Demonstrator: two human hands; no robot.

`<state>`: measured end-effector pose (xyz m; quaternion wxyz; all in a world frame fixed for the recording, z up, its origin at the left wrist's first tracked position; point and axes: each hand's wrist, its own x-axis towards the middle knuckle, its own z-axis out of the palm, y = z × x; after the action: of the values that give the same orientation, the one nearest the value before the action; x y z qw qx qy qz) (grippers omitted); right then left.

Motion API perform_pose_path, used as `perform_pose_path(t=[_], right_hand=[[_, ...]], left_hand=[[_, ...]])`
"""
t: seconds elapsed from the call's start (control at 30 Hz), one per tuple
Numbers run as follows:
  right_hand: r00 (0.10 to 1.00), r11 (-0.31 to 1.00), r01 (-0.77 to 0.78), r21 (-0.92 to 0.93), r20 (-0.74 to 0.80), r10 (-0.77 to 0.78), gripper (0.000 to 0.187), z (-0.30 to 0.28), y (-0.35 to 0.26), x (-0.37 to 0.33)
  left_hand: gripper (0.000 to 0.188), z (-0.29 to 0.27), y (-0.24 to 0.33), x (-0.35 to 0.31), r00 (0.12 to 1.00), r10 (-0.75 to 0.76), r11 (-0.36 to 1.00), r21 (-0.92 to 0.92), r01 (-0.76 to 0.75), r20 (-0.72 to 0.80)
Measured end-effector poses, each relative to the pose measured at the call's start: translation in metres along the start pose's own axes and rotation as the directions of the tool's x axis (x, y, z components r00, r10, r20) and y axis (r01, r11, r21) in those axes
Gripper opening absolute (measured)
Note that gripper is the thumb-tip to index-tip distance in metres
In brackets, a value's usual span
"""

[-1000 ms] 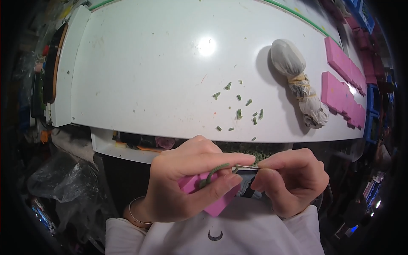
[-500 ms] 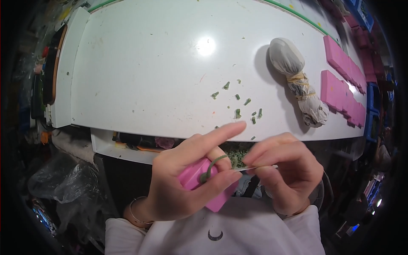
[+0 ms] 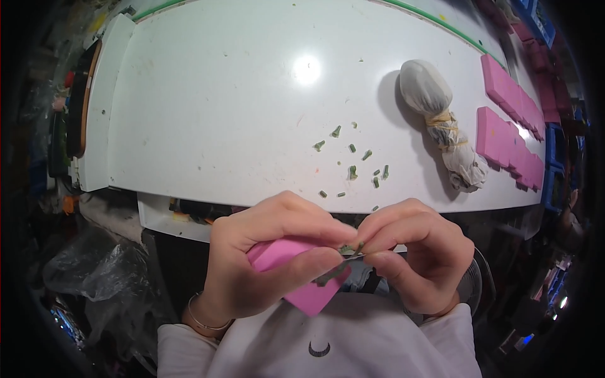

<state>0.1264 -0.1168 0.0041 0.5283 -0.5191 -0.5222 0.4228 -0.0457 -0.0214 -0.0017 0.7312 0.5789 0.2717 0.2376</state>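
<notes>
My left hand (image 3: 265,252) grips a pink rectangular block (image 3: 296,277) close to my chest, below the near edge of the white table (image 3: 220,107). A thin green strip (image 3: 337,268) lies against the block under my left thumb. My right hand (image 3: 419,252) pinches the strip's right end together with a thin metal blade (image 3: 378,253), fingertips meeting those of the left hand. Small green cut pieces (image 3: 353,160) lie scattered on the table just beyond the hands.
A white cloth bundle (image 3: 441,120) tied with string lies at the table's right. Rows of pink blocks (image 3: 510,126) line the far right. A clear plastic bag (image 3: 94,277) sits low at the left. Blue bins (image 3: 558,151) stand past the right edge.
My left index finger, raised half a second ago, has curled back down onto the block. Both hands' fingertips have closed together on the green strip.
</notes>
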Motion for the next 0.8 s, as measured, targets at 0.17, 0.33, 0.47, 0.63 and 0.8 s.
perform_pose_path(t=[0.17,0.33,0.47,0.63,0.8], right_hand=[[0.997,0.988,0.065,-0.140,-0.039,-0.071,0.015,-0.001,-0.002,0.002],[0.994,0.987,0.035,-0.155,-0.094,-0.049,0.019,0.003,-0.004,-0.002],[0.982,0.969,0.084,-0.234,-0.144,-0.120,0.023,0.002,-0.005,-0.004],[0.971,0.976,0.032,-0.217,-0.225,-0.082,0.028,0.008,-0.012,-0.016],[0.946,0.945,0.154,-0.287,-0.232,-0.225,0.031,0.015,-0.006,-0.023]], left_hand=[[0.017,0.005,0.007,0.001,0.988,-0.152,0.988,-0.005,0.152,-0.002],[0.019,0.007,0.007,0.002,0.967,-0.255,0.962,-0.097,0.255,0.010],[0.019,0.006,0.003,0.002,0.984,-0.180,0.980,-0.085,0.181,0.013],[0.019,0.008,0.000,-0.001,0.999,-0.039,0.999,0.017,0.039,0.015],[0.022,0.012,0.000,-0.001,1.000,0.031,0.997,0.074,-0.030,-0.003]])
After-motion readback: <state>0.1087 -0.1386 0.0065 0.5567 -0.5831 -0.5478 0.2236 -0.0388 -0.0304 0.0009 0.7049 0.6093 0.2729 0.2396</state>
